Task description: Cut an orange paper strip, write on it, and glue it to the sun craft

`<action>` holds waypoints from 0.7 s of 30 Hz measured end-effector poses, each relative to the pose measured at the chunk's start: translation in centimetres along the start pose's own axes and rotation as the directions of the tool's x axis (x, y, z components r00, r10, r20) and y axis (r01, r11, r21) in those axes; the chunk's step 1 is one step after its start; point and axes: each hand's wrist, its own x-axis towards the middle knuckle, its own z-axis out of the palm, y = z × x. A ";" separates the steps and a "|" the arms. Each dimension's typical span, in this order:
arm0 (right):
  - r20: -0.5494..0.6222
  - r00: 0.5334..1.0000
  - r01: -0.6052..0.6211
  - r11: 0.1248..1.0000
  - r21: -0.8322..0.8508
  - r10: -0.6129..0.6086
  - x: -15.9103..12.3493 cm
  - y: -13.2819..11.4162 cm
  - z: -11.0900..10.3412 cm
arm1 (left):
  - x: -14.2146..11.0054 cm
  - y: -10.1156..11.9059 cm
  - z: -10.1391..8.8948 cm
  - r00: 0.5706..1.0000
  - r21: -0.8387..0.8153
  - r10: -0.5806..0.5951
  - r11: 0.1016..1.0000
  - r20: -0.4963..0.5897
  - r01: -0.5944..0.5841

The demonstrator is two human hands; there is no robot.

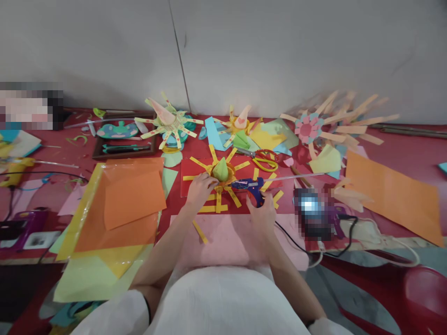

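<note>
My right hand (262,208) is wrapped around the handle of a blue hot glue gun (253,184), with a clear glue stick (296,176) jutting from its back. The gun's nozzle points left, close to a yellow paper flower (219,190) with strip petals and a green paper cone (222,170) at its centre. At the flower's left side, my left hand (200,190) has its fingers closed on the ring around the cone, partly covering it. Loose yellow paper strips (213,209) lie beneath and to the right, on a red sheet (185,186).
Behind are scissors (264,160), finished paper flowers (167,120) and a pencil tray (125,153). Orange paper (134,197) lies left, another orange sheet (394,193) right. A blurred phone (314,214) and cables sit right. Another person is partly visible at far left, near a yellow glue gun (16,172).
</note>
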 end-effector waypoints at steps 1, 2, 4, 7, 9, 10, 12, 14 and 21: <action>0.001 1.000 0.008 1.000 -0.008 -0.008 -0.1 0.0 0.2 | 0.1 0.0 0.0 1.000 -0.009 -0.012 1.000 -0.008 0.012; -0.001 1.000 0.020 1.000 -0.012 -0.020 -0.2 0.0 0.5 | 0.2 0.0 0.0 1.000 -0.017 -0.024 1.000 -0.012 0.023; -0.011 0.999 0.052 0.999 -0.012 -0.052 -0.3 0.2 1.1 | 0.3 0.0 -0.1 0.999 -0.025 -0.041 0.999 -0.003 0.041; -0.034 0.992 0.122 0.993 -0.001 -0.122 -0.3 0.4 1.9 | 0.5 0.1 -0.2 0.998 -0.025 -0.063 0.998 0.020 0.064; -0.052 0.986 0.161 0.987 0.002 -0.160 -0.3 0.5 2.4 | 0.6 0.1 -0.2 0.997 -0.024 -0.074 0.997 0.027 0.074; -0.062 0.982 0.177 0.984 -0.001 -0.176 -0.2 0.6 2.6 | 0.6 0.1 -0.2 0.997 -0.026 -0.076 0.997 0.028 0.077; -0.072 0.978 0.196 0.980 -0.012 -0.197 -0.2 0.7 2.8 | 0.5 0.1 -0.1 0.997 -0.037 -0.077 0.996 0.027 0.078; -0.073 0.976 0.206 0.978 -0.020 -0.207 -0.2 0.7 2.9 | 0.5 0.1 -0.1 0.997 -0.047 -0.072 0.996 0.021 0.073; -0.046 0.977 0.207 0.978 -0.008 -0.207 -0.3 1.0 3.1 | 0.5 0.2 -0.2 0.998 -0.063 -0.054 0.997 0.018 0.055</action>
